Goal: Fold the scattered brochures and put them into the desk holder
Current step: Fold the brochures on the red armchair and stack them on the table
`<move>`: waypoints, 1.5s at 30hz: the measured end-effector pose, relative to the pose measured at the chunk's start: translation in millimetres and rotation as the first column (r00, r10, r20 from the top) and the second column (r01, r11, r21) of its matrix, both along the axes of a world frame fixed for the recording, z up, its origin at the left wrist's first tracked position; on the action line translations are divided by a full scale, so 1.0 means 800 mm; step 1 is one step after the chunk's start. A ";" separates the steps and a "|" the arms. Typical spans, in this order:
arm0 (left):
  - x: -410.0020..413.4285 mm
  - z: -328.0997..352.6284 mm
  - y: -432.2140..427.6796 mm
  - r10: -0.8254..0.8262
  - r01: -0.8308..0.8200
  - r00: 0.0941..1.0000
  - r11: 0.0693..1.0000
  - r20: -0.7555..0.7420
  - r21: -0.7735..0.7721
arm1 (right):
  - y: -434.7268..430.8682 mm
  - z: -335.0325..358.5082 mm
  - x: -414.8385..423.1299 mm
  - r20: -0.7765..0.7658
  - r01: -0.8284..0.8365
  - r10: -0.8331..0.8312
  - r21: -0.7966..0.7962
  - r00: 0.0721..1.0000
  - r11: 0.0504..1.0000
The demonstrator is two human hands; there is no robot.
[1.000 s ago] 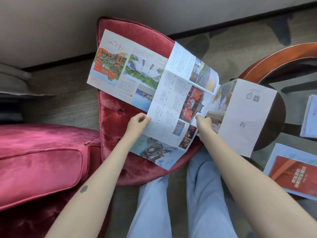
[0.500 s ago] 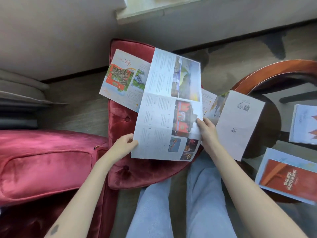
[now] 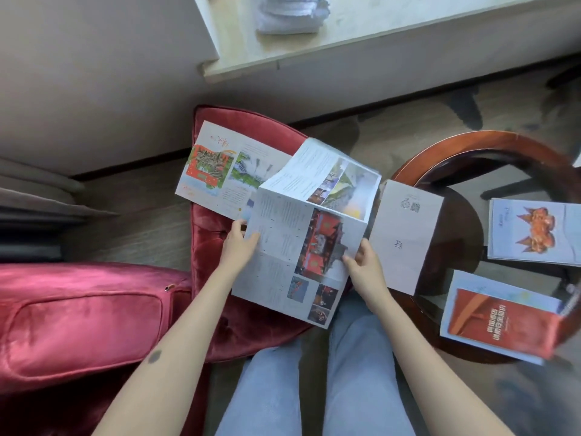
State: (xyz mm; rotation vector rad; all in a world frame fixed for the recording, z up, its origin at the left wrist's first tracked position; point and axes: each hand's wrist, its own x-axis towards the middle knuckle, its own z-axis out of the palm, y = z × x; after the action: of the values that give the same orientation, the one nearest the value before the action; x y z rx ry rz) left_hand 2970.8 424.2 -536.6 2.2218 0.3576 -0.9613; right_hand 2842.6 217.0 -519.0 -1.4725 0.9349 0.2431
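A large printed brochure (image 3: pixel 298 234) lies partly folded over a red velvet stool (image 3: pixel 251 325). Its middle panel is raised and bent at the top. Its left panel with a red drawing (image 3: pixel 217 171) lies flat on the stool, and its white back panel (image 3: pixel 405 234) hangs out to the right. My left hand (image 3: pixel 239 247) pinches the middle panel's left edge. My right hand (image 3: pixel 361 262) grips its right edge. On the round glass table lie two more brochures, a red-covered one (image 3: pixel 500 319) and a pale blue one (image 3: pixel 534 231). No desk holder is in view.
The round table has a dark wooden rim (image 3: pixel 471 143). A red velvet armchair (image 3: pixel 78 319) stands at the left. A pale stone ledge (image 3: pixel 345 36) with folded white towels (image 3: pixel 289 14) runs along the wall. My legs in light jeans (image 3: pixel 314 388) are below.
The middle panels have folded over leftward and now cover more of the left part. Both hands slid up along the panel's edges. The view has tilted up, showing the ledge and towels.
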 end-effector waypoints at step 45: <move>-0.030 0.034 0.092 0.084 -0.102 0.989 0.984 -0.124 -0.148 | 0.032 0.019 -0.035 -0.044 -0.144 0.155 0.193 0.987 0.971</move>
State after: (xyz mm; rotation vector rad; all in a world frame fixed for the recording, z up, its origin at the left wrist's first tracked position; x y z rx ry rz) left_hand 2946.7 497.6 -509.7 1.9974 0.4227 -1.0365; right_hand 2814.6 242.5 -504.1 -1.3665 0.8246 0.4764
